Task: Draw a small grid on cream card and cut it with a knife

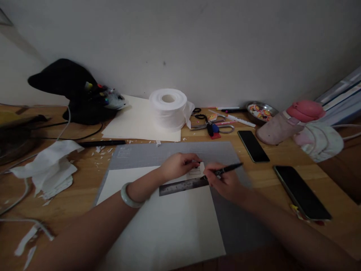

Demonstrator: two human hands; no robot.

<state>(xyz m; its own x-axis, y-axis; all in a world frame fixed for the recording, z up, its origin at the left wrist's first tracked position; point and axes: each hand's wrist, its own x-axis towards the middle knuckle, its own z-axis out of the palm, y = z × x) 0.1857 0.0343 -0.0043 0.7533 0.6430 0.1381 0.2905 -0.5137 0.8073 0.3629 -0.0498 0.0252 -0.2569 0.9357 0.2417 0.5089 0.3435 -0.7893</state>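
Note:
A large sheet of cream paper (175, 226) lies on a grey mat (135, 152). Across the paper's upper right part rests a metal ruler (180, 186), slightly slanted. My right hand (225, 184) grips a black pen (229, 168), its tip close to the ruler's right end. My left hand (180, 165), with a pale bangle on the wrist, is just above the ruler, fingers curled together near the paper's top edge. Something small and dark shows at its fingertips, too small to name. A small drawn box of thin lines (194, 172) is visible between my hands.
Behind the mat stand a white paper roll (168, 109) on cream sheets (126, 126), scissors (225, 128) and a metal bowl (261, 111). Two phones (254, 146) and a pink-lidded bottle (290, 120) are at right. Crumpled tissue (53, 163), paper scraps and cables lie left.

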